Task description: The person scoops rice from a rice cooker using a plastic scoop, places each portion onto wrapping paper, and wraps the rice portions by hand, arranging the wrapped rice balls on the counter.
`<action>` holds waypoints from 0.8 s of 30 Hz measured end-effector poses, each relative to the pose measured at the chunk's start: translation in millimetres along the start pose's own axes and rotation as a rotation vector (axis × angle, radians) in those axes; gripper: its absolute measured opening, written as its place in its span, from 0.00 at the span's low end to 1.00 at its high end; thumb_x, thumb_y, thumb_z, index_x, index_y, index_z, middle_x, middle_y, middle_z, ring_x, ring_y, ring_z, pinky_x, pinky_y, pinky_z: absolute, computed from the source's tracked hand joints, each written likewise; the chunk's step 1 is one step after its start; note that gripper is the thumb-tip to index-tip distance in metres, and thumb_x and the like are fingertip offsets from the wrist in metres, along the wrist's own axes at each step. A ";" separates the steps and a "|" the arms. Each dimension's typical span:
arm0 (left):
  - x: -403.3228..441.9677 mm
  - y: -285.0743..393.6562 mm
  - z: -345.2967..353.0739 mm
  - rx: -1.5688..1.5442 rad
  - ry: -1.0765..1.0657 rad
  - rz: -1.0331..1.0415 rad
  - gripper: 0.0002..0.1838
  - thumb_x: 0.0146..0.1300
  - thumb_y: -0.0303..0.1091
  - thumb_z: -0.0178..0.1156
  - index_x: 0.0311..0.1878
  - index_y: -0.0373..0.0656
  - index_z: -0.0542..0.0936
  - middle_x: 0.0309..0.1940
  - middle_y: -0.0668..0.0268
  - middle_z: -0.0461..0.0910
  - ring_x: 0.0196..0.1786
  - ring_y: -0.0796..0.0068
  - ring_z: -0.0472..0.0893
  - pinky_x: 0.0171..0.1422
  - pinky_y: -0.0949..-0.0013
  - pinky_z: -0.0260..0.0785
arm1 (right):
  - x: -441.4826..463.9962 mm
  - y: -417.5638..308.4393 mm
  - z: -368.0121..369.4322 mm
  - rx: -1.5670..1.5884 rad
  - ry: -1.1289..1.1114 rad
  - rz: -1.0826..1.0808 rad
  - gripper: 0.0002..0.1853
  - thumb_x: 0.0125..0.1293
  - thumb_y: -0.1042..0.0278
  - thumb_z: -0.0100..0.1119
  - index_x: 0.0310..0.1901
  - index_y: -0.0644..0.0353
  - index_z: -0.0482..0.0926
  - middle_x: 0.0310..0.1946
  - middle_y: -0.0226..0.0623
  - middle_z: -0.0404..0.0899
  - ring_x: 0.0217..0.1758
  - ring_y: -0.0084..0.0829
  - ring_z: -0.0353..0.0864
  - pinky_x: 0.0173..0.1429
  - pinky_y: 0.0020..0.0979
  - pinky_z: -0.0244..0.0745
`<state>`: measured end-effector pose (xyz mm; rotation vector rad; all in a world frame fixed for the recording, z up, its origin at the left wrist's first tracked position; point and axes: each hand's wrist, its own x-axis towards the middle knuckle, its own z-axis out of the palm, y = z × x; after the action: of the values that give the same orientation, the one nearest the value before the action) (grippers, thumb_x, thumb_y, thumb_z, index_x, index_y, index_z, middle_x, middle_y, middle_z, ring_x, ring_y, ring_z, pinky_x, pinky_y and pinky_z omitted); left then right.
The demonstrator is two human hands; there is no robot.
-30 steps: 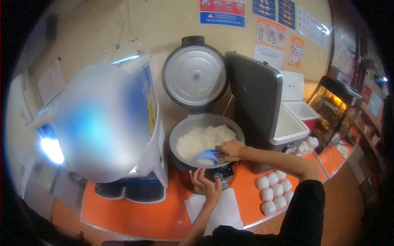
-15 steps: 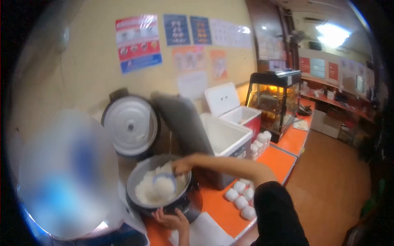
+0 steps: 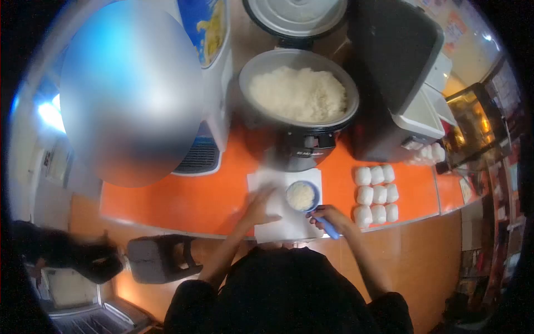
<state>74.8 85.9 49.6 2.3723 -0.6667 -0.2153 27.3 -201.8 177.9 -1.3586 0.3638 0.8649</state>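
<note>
My right hand (image 3: 332, 219) is closed around the blue handle of a rice scoop (image 3: 317, 196). Its round cup is full of white rice (image 3: 301, 196) and is over a stack of white paper (image 3: 286, 227) at the counter's front edge. Over the paper's left side, my left hand (image 3: 262, 208) is slightly blurred, fingers apart, holding nothing. Behind the paper stands a black rice cooker (image 3: 306, 146) with its lid (image 3: 297, 14) up and plenty of cooked rice (image 3: 297, 94) inside. Several white wrapped bundles (image 3: 379, 193) lie in rows on the right.
A dark cooler (image 3: 384, 133) with a raised lid stands right of the cooker. Farther right are more white bundles (image 3: 428, 153) and a lit glass display case (image 3: 475, 125). A white appliance (image 3: 214, 111) stands left on the orange counter (image 3: 167, 195). Below is a dark stool (image 3: 156, 259).
My right hand has brought the scoop, full of rice, out of the cooker to above the paper. My left hand has left the cooker's rim for the paper. The view has turned downward.
</note>
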 end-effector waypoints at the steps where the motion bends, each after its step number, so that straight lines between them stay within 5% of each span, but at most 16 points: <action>1: -3.8 3.8 2.7 0.041 0.015 -0.026 0.64 0.38 0.66 0.73 0.76 0.49 0.54 0.78 0.60 0.47 0.80 0.56 0.43 0.76 0.37 0.38 | 29.8 31.1 -7.8 0.041 -0.013 0.008 0.12 0.62 0.72 0.56 0.45 0.70 0.76 0.29 0.41 0.79 0.26 0.28 0.76 0.29 0.25 0.74; 4: -8.9 9.5 10.1 0.110 0.043 -0.087 0.71 0.32 0.72 0.72 0.77 0.48 0.49 0.79 0.61 0.43 0.80 0.57 0.42 0.76 0.36 0.33 | 71.8 58.8 -3.7 -0.232 0.268 0.088 0.11 0.60 0.73 0.56 0.44 0.66 0.77 0.27 0.44 0.80 0.23 0.32 0.77 0.30 0.31 0.76; 7: -7.7 8.6 10.9 0.065 0.044 -0.102 0.72 0.31 0.72 0.73 0.77 0.48 0.47 0.79 0.62 0.44 0.80 0.58 0.42 0.76 0.38 0.33 | 60.8 41.7 29.4 -1.190 0.832 -0.309 0.12 0.59 0.74 0.55 0.45 0.61 0.77 0.22 0.45 0.78 0.21 0.40 0.78 0.29 0.39 0.76; 8: -7.0 8.5 10.4 0.062 0.051 -0.106 0.73 0.30 0.71 0.73 0.77 0.48 0.47 0.78 0.63 0.44 0.80 0.58 0.42 0.76 0.38 0.33 | 65.5 37.7 37.0 -1.244 0.871 -0.305 0.23 0.56 0.75 0.55 0.56 0.54 0.76 0.26 0.45 0.79 0.24 0.46 0.80 0.31 0.46 0.76; 13: -5.3 18.1 5.2 0.040 0.011 -0.200 0.74 0.26 0.67 0.77 0.77 0.49 0.48 0.78 0.65 0.45 0.80 0.60 0.43 0.75 0.36 0.32 | 72.8 60.0 79.7 -1.609 0.982 -0.760 0.43 0.51 0.78 0.56 0.73 0.42 0.62 0.33 0.42 0.76 0.32 0.43 0.78 0.36 0.40 0.75; 16: -8.5 20.9 2.0 -0.112 0.161 -0.124 0.69 0.25 0.54 0.82 0.74 0.45 0.56 0.75 0.57 0.53 0.78 0.52 0.50 0.77 0.40 0.40 | 60.3 76.9 85.8 -1.527 0.915 -0.772 0.42 0.53 0.79 0.55 0.72 0.40 0.64 0.29 0.41 0.73 0.28 0.41 0.73 0.35 0.40 0.72; 17: -7.8 19.6 4.2 -0.083 0.146 -0.140 0.71 0.24 0.57 0.81 0.75 0.47 0.54 0.76 0.60 0.51 0.79 0.55 0.48 0.76 0.37 0.37 | 56.8 76.7 87.5 -1.475 0.894 -0.762 0.41 0.53 0.78 0.55 0.72 0.40 0.64 0.29 0.41 0.73 0.27 0.40 0.72 0.35 0.40 0.72; 18: -6.6 17.0 7.6 -0.054 0.131 -0.158 0.73 0.23 0.61 0.80 0.76 0.49 0.51 0.77 0.63 0.49 0.79 0.58 0.47 0.75 0.35 0.34 | 59.6 75.0 86.7 -1.396 0.870 -0.683 0.36 0.57 0.61 0.62 0.70 0.37 0.66 0.33 0.43 0.76 0.28 0.43 0.78 0.34 0.41 0.75; 22: -3.0 -0.2 29.9 0.036 0.137 -0.161 0.76 0.21 0.64 0.80 0.77 0.51 0.49 0.78 0.65 0.46 0.80 0.59 0.45 0.72 0.30 0.32 | 86.4 46.1 115.1 -1.128 0.886 -0.418 0.30 0.63 0.38 0.57 0.64 0.42 0.73 0.37 0.49 0.80 0.35 0.54 0.83 0.36 0.46 0.77; 24: -3.8 -3.7 29.0 -0.080 0.153 -0.132 0.77 0.20 0.62 0.80 0.77 0.51 0.48 0.78 0.64 0.46 0.80 0.58 0.44 0.73 0.31 0.33 | 87.9 53.8 102.7 -0.983 0.843 -0.484 0.30 0.63 0.39 0.59 0.62 0.44 0.76 0.38 0.48 0.82 0.39 0.53 0.84 0.41 0.46 0.78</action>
<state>63.9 74.2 24.8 2.3297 -0.4229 -0.1139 20.7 -77.6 102.5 -2.5826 0.2124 -0.0447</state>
